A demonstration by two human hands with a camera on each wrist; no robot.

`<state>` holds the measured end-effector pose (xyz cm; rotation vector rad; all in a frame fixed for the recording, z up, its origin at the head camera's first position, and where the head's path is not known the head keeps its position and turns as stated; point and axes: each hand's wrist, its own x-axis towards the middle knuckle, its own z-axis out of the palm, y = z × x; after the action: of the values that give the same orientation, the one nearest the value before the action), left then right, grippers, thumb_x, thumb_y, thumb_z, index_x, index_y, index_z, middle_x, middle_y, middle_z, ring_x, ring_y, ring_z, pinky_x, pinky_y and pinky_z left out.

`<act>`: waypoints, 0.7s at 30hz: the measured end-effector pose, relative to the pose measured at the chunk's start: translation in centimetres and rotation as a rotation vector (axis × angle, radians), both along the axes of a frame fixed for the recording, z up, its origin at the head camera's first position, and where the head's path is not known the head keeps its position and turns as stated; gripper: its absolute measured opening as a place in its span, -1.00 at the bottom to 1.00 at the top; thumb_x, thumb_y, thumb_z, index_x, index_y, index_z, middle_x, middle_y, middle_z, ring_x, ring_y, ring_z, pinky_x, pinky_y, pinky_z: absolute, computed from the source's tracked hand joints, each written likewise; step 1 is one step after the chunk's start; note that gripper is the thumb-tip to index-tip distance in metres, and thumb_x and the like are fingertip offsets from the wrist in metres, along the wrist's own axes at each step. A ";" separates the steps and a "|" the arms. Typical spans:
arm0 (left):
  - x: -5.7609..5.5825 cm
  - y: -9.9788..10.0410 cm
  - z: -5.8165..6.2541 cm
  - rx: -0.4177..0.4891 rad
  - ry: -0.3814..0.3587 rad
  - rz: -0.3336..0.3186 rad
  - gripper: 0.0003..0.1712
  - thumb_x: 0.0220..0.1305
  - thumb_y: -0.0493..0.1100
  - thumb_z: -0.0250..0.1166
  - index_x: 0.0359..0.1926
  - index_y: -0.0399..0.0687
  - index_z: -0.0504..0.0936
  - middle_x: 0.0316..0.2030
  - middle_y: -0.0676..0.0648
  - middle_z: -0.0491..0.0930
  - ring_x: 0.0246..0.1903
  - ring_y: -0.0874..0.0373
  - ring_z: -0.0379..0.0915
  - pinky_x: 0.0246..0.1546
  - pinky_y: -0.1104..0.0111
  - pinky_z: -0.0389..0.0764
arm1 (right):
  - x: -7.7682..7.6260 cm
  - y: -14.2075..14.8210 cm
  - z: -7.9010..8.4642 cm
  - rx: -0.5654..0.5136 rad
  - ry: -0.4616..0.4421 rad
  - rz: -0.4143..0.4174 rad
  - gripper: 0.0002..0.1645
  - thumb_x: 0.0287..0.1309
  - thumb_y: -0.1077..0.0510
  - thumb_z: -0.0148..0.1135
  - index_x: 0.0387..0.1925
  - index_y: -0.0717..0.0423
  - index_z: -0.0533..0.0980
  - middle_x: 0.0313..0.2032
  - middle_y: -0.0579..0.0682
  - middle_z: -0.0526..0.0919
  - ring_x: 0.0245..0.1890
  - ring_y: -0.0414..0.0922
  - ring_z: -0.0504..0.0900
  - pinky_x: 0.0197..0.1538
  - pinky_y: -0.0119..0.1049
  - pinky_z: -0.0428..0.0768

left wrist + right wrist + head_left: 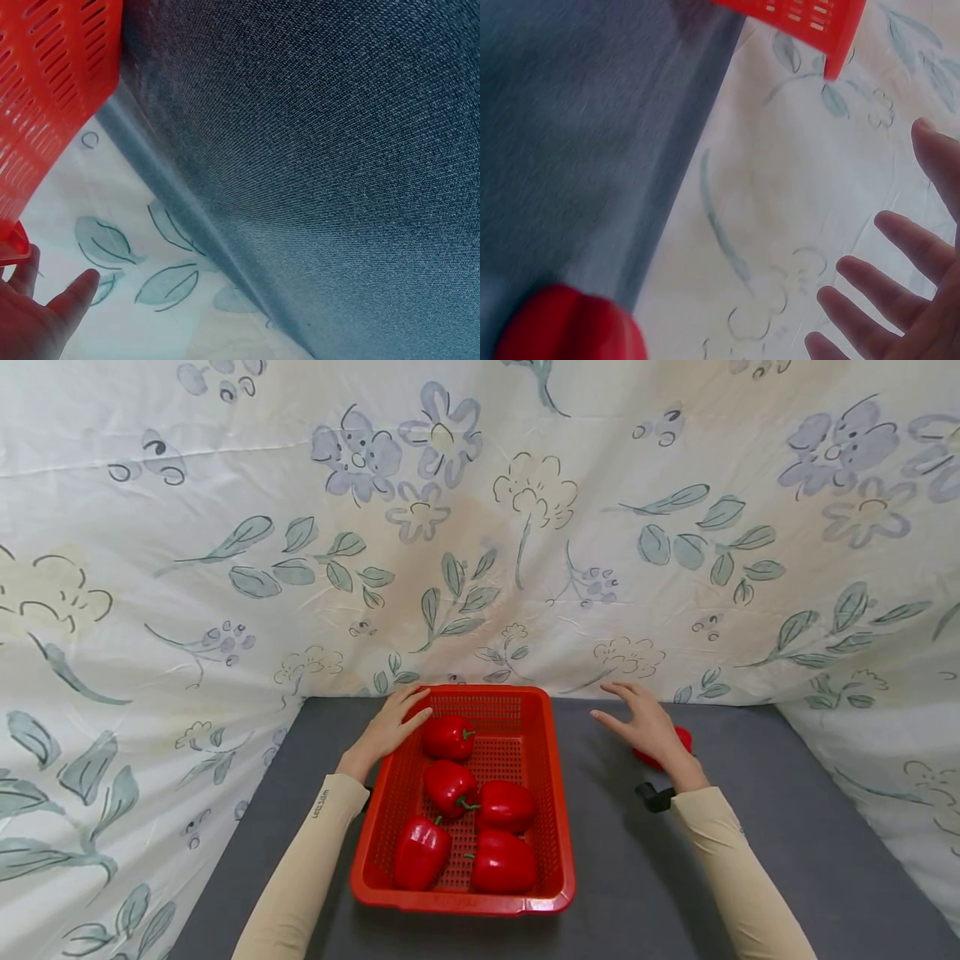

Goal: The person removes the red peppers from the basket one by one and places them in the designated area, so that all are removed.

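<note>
A red plastic basket (562, 827) with slotted walls stands on the dark tabletop and holds several glossy red bell peppers (504, 862) with green stems. At its far left corner is my left hand (386, 727), fingers loosely extended by the rim; whether they touch it I cannot tell. My right hand (647, 723) hovers to the right of the basket, fingers spread and holding nothing. Partly hidden behind that hand, another red bell pepper (684, 740) lies on the table. The right wrist view shows this pepper (570, 330) below and left of the spread fingers.
Dark grey cloth (600, 877) covers the table. White fabric with a floral print (465, 568) hangs behind the table's far edge and along both sides. A dark strap piece (656, 797) sticks out at the right wrist.
</note>
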<state>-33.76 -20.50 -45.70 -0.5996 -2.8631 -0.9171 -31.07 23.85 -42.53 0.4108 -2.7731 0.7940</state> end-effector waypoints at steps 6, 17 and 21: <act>0.0 0.1 0.0 -0.001 0.006 -0.005 -0.28 0.32 0.28 -0.10 0.39 0.07 0.17 0.42 -0.07 -0.03 0.41 -0.03 -0.24 0.28 -0.12 -0.03 | -0.1 -1.6 0.5 -0.011 0.007 0.028 -0.19 0.01 -0.27 0.24 0.25 -0.01 0.35 0.22 0.15 0.35 0.19 0.14 0.30 0.09 0.26 0.32; -0.2 0.0 -0.1 -0.005 0.007 -0.003 -0.28 0.31 0.28 -0.09 0.39 0.08 0.17 0.42 -0.06 -0.03 0.41 -0.03 -0.24 0.27 -0.13 -0.01 | -0.2 -4.5 0.8 -0.011 0.041 0.096 -0.25 0.02 -0.15 0.29 0.24 -0.02 0.36 0.21 0.11 0.37 0.17 0.11 0.34 0.07 0.21 0.38; -0.2 0.0 -0.1 -0.007 0.014 -0.002 -0.28 0.31 0.28 -0.09 0.39 0.07 0.18 0.42 -0.07 -0.02 0.40 -0.05 -0.22 0.27 -0.14 0.00 | -0.1 -5.8 1.1 -0.017 0.044 0.121 -0.27 0.03 -0.15 0.28 0.24 -0.03 0.37 0.20 0.10 0.38 0.16 0.09 0.36 0.07 0.18 0.40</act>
<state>-33.93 -20.46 -45.80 -0.6065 -2.8550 -0.8994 -31.14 18.02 -41.44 0.5902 -2.7193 0.8247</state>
